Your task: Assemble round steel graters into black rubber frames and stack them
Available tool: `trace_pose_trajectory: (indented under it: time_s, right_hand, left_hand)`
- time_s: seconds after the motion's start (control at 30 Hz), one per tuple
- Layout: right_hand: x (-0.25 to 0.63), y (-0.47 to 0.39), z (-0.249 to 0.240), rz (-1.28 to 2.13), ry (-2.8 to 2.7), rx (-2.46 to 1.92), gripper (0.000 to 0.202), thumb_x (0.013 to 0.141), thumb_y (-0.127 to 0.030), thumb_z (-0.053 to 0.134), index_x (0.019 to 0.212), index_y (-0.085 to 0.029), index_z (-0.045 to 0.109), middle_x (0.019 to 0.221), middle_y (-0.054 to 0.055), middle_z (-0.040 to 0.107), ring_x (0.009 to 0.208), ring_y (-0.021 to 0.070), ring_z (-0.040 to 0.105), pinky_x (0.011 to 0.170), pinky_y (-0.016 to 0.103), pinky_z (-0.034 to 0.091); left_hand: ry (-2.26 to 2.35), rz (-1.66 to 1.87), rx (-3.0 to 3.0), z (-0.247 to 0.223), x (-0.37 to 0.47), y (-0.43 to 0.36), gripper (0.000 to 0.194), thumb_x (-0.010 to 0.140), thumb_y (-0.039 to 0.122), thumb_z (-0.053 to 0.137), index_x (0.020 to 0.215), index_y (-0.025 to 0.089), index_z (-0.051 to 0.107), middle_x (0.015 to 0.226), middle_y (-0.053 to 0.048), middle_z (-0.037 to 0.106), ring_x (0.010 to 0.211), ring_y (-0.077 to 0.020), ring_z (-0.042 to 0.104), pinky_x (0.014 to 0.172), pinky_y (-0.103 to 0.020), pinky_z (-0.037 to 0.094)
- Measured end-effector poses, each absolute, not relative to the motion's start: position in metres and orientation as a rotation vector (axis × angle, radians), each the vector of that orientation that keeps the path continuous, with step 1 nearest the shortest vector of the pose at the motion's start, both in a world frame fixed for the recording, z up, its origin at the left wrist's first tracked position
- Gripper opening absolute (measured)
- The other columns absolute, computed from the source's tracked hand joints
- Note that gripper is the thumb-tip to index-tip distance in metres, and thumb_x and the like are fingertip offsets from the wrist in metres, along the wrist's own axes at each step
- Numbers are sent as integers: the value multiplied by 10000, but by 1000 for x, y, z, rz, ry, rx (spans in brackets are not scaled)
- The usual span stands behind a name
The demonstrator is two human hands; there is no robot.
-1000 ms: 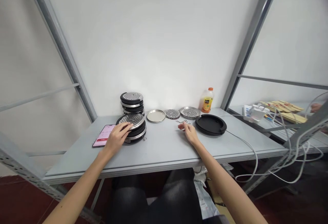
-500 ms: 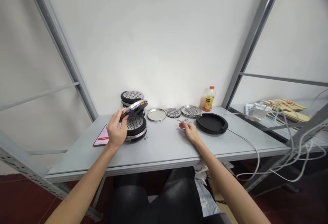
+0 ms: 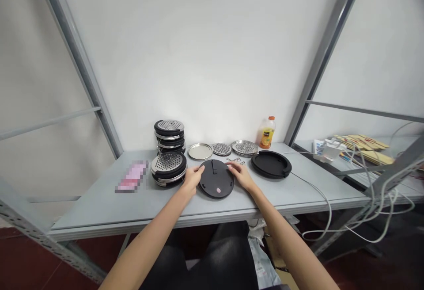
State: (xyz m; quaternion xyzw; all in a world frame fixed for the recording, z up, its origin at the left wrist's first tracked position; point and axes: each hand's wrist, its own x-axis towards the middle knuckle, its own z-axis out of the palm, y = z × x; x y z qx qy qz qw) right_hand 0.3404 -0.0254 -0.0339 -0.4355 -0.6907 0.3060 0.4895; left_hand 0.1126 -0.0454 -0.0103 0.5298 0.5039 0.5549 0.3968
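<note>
A flat round black disc (image 3: 216, 179), with a slot and a small pinkish circle on its upper face, is in front of me at the table's middle. My left hand (image 3: 192, 179) grips its left edge, thumb on top. At the upper right edge, my right hand (image 3: 241, 174) holds it with bent fingers. Left of the disc is a short stack of round perforated metal graters with black rims (image 3: 168, 166). Small wire clips (image 3: 237, 161) lie just behind my right hand. A black round tray (image 3: 271, 164) sits to the right.
Along the wall are a taller stack of graters (image 3: 169, 131), a plain metal plate (image 3: 200, 151), two perforated discs (image 3: 221, 149) and an orange-capped juice bottle (image 3: 267, 133). A phone (image 3: 133, 177) lies left. White cables (image 3: 326, 197) hang over the right edge.
My left hand has brought the disc down from above the left stack to the middle, black face up. My right hand has moved from beside the clips onto its right edge.
</note>
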Motion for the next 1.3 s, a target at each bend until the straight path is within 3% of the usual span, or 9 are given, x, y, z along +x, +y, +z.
trace_pose_trajectory:
  time_s: [0.1,0.2,0.3,0.43,0.57,0.73,0.83,1.07,1.3]
  right_hand:
    - [339,-23,-37,778,-1728,-1073,425,770,-488,599,1029,-155,655,628,7,616,585,176,567,578,303,460]
    - [339,-20,-40,776,-1714,-1086,407,767,-473,604,1009,-151,660,618,5,606,561,169,551,565,302,450]
    - [338,-19,-41,743,-1713,-1111,402,785,-475,589,1007,-150,674,646,20,629,577,177,565,583,313,462]
    - [337,-17,-42,656,-1779,-1165,440,823,-480,543,1048,-130,685,695,45,670,632,203,602,627,336,484]
    - [336,-18,-43,566,-1913,-1186,423,854,-468,512,1087,-162,688,840,78,719,733,229,639,709,364,500]
    - [335,-19,-43,429,-2013,-1191,367,852,-430,532,1051,-165,688,923,93,700,784,220,626,732,349,490]
    - [335,-17,-45,359,-1897,-1254,357,876,-406,485,1033,-149,676,935,104,679,802,211,622,733,335,491]
    - [337,-4,-39,-5,-1839,-1603,332,864,-282,487,1118,-138,645,1128,109,647,1081,227,560,970,323,392]
    - [346,17,-26,-161,-1793,-1896,376,858,-169,441,1181,-89,617,1222,177,594,1160,330,484,925,396,382]
  left_hand:
    - [1342,1429,1417,-19,111,-33,280,785,410,672,745,135,704,752,-94,740,723,-220,702,696,-346,551]
    - [1382,1499,1541,-20,113,-34,244,801,343,663,967,165,685,950,-114,730,934,-252,680,856,-408,512]
    - [1348,1545,1730,-18,116,-56,331,790,317,674,1098,199,645,1193,-127,644,1193,-292,544,1051,-494,367]
    - [1227,1247,2360,-20,117,-95,531,736,388,729,1219,214,592,1380,-123,512,1355,-337,353,1105,-540,288]
    - [1239,861,2677,-24,113,-108,470,815,336,671,1258,228,558,1373,-124,526,1319,-315,425,1093,-548,309]
    - [1197,756,2736,-19,102,-101,402,861,307,624,1252,238,559,1350,-116,553,1302,-290,458,1089,-530,326]
    - [1167,738,2708,-16,95,-95,400,879,289,597,1273,244,546,1368,-106,538,1335,-281,417,1110,-544,281]
    - [1237,630,2579,-19,83,-68,438,918,249,506,1355,261,485,1492,-66,386,1446,-254,165,1159,-526,149]
    - [1215,755,2555,-29,77,-66,462,915,276,500,1376,272,463,1495,-68,379,1424,-231,250,1155,-493,207]
